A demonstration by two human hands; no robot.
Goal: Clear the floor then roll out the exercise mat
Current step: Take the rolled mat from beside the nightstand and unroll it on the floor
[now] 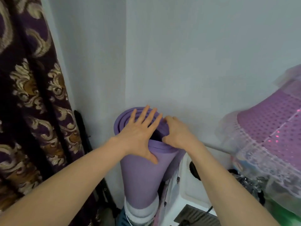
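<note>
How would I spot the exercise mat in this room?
Find the corner where the pale grey walls meet, between the dark purple patterned curtain and the pink lace-trimmed cover. There a lilac foam mat stands on end, rolled into a tube, the left hand on its top and the right hand gripping its rim. Only it is plain, smooth and rolled.

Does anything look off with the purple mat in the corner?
The purple mat is rolled loosely: layers gape around a dark hollow at its top, where the right hand grips it; the left hand lies flat.
</note>
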